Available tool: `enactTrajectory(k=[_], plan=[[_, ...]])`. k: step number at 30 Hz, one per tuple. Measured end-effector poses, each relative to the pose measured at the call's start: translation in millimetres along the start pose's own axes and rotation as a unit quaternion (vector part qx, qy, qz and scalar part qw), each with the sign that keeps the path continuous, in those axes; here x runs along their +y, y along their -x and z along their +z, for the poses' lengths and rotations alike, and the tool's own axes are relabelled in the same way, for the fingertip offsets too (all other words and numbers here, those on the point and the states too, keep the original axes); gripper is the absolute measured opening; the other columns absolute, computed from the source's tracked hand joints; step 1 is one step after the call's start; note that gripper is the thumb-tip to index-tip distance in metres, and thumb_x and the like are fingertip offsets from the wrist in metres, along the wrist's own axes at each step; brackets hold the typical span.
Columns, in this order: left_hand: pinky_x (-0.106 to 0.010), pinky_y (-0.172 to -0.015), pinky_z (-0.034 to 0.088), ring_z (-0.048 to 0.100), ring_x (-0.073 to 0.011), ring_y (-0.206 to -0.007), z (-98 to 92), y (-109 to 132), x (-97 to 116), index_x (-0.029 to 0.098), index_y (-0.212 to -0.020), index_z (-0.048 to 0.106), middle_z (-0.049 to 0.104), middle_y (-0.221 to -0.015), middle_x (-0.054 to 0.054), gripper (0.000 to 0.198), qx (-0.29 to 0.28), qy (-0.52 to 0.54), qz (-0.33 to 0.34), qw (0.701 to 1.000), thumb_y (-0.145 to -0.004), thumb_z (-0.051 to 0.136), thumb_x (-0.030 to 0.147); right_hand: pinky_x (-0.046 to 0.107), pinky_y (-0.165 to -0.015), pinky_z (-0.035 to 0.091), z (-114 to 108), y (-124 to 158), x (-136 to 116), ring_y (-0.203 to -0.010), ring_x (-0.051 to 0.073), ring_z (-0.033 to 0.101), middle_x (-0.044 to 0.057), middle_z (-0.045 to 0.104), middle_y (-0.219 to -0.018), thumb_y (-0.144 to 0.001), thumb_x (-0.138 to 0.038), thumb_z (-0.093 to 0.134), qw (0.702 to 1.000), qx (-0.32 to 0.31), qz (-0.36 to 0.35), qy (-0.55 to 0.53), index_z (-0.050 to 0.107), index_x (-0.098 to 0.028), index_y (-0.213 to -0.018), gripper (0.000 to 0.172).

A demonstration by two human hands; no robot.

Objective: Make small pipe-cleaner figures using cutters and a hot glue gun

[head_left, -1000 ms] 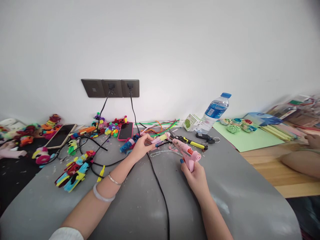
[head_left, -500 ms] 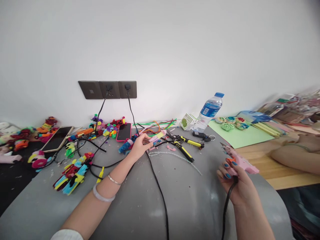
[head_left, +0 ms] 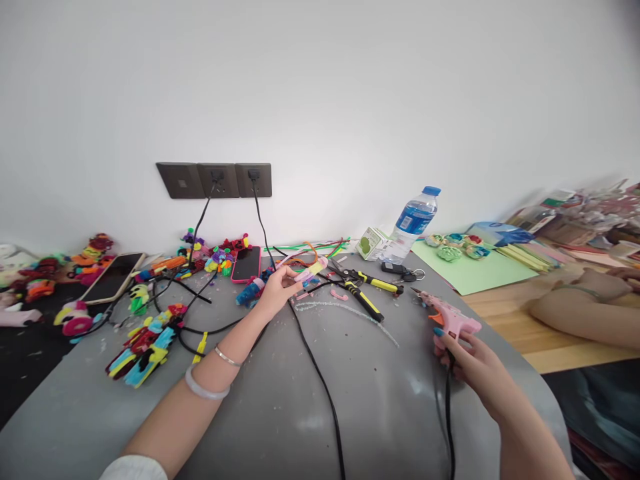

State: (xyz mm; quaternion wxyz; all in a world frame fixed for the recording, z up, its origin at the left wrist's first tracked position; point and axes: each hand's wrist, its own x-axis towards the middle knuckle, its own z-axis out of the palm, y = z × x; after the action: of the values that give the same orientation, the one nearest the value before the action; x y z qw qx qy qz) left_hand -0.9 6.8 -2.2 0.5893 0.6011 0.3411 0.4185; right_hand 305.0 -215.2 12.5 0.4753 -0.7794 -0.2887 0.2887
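A small pastel pink, purple and yellow fuzzy craft piece (head_left: 314, 269) is pinched in the fingers of my left hand (head_left: 278, 291), above the middle of the grey table (head_left: 295, 400). On the right, my right hand (head_left: 470, 357) grips a pink hot glue gun (head_left: 453, 319) by its handle; the metal nozzle points left and its black cord hangs down. Yellow-and-black pliers (head_left: 367, 293) lie between the hands. In front of them a pale glittery pipe cleaner (head_left: 345, 308) curves over the tabletop, with a small pink piece (head_left: 339, 295) close by.
Colourful pipe-cleaner figures (head_left: 147, 347) and two phones (head_left: 246, 265) lie to the left among black cords (head_left: 320, 373). Behind are a water bottle (head_left: 414, 223), a small box (head_left: 373, 243) and a key fob (head_left: 394, 268). Another person's arm (head_left: 580, 310) rests at the right beside green paper (head_left: 475, 267).
My right hand has turned the glue gun and shifted it slightly left, so its nozzle sits nearer the pliers. My left hand stays nearly still with the craft piece.
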Motion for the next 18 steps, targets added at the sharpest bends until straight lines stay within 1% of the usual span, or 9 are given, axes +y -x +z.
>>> enactTrajectory(k=[3, 5, 7, 9, 12, 14, 15, 17, 18], plan=[[-0.023, -0.056, 0.044, 0.057, -0.0120, -0.063, 0.0, 0, 0, 0.017, -0.077, 0.050, 0.058, -0.073, 0.002, 0.036, 0.001, 0.001, -0.003, 1.000, -0.061, 0.078, 0.032, 0.033, -0.047, 0.042, -13, 4, 0, -0.049, 0.023, 0.059, 0.006, 0.069, -0.066, -0.058, -0.061, 0.070, 0.987, 0.047, 0.020, 0.149, 0.061, -0.020, -0.087, 0.051], [-0.023, -0.057, 0.045, 0.057, -0.0120, -0.063, -0.1, 0, 1, 0.017, -0.077, 0.050, 0.058, -0.073, 0.003, 0.035, -0.001, 0.003, -0.002, 1.000, -0.060, 0.078, 0.031, 0.037, -0.051, 0.044, -22, 8, -6, -0.057, 0.028, 0.064, 0.009, 0.071, -0.073, -0.060, -0.063, 0.066, 0.971, 0.086, -0.011, 0.224, 0.065, -0.023, -0.087, 0.049], [-0.023, -0.058, 0.044, 0.057, -0.0118, -0.063, 0.0, 0, 1, 0.017, -0.077, 0.050, 0.058, -0.073, 0.003, 0.035, -0.001, 0.003, -0.001, 1.000, -0.061, 0.078, 0.030, 0.039, -0.052, 0.044, -25, 13, -18, -0.061, 0.030, 0.065, 0.009, 0.070, -0.070, -0.066, -0.063, 0.059, 0.959, 0.102, -0.046, 0.262, 0.067, -0.025, -0.086, 0.044], [-0.023, -0.057, 0.043, 0.056, -0.0115, -0.062, 0.1, 0, 1, 0.017, -0.077, 0.050, 0.058, -0.073, 0.003, 0.035, -0.001, 0.001, 0.000, 1.000, -0.061, 0.078, 0.031, 0.038, -0.053, 0.043, -19, 15, -34, -0.061, 0.029, 0.064, 0.007, 0.068, -0.065, -0.073, -0.062, 0.052, 0.954, 0.100, -0.078, 0.271, 0.069, -0.027, -0.086, 0.041], [-0.023, -0.056, 0.043, 0.056, -0.0118, -0.060, 0.0, 0, 1, 0.017, -0.078, 0.050, 0.059, -0.072, 0.003, 0.036, -0.002, -0.001, 0.000, 1.000, -0.061, 0.078, 0.032, 0.035, -0.053, 0.042, 11, 11, -59, -0.054, 0.024, 0.060, 0.005, 0.067, -0.061, -0.074, -0.051, 0.054, 0.951, 0.059, -0.165, 0.253, 0.071, -0.025, -0.080, 0.032], [-0.024, -0.056, 0.043, 0.057, -0.0123, -0.061, -0.3, 1, 1, 0.018, -0.078, 0.050, 0.060, -0.073, 0.002, 0.036, -0.005, 0.000, -0.005, 1.000, -0.061, 0.078, 0.033, 0.032, -0.056, 0.042, 41, 4, -71, -0.057, 0.021, 0.059, 0.006, 0.070, -0.071, -0.076, -0.045, 0.055, 0.938, 0.000, -0.245, 0.246, 0.074, -0.024, -0.080, 0.029], [-0.024, -0.057, 0.044, 0.057, -0.0125, -0.061, -0.5, 1, 2, 0.018, -0.078, 0.050, 0.061, -0.073, 0.002, 0.037, -0.007, 0.000, -0.007, 1.000, -0.061, 0.078, 0.033, 0.031, -0.057, 0.043, 56, 0, -74, -0.059, 0.020, 0.059, 0.006, 0.071, -0.074, -0.077, -0.041, 0.054, 0.932, -0.020, -0.268, 0.243, 0.075, -0.024, -0.082, 0.028], [-0.024, -0.057, 0.044, 0.058, -0.0129, -0.063, -0.6, 2, 2, 0.018, -0.079, 0.050, 0.060, -0.074, 0.002, 0.036, -0.011, -0.005, -0.007, 1.000, -0.061, 0.078, 0.033, 0.030, -0.060, 0.043, 86, -9, -78, -0.064, 0.020, 0.060, 0.006, 0.072, -0.080, -0.078, -0.033, 0.054, 0.924, -0.071, -0.279, 0.253, 0.076, -0.023, -0.087, 0.026], [-0.024, -0.057, 0.044, 0.058, -0.0129, -0.063, -0.6, 2, 2, 0.018, -0.079, 0.050, 0.060, -0.074, 0.002, 0.036, -0.012, -0.010, -0.005, 1.000, -0.062, 0.078, 0.033, 0.030, -0.062, 0.043, 98, -13, -78, -0.067, 0.020, 0.061, 0.006, 0.072, -0.082, -0.079, -0.030, 0.054, 0.919, -0.080, -0.283, 0.261, 0.075, -0.023, -0.089, 0.025]])
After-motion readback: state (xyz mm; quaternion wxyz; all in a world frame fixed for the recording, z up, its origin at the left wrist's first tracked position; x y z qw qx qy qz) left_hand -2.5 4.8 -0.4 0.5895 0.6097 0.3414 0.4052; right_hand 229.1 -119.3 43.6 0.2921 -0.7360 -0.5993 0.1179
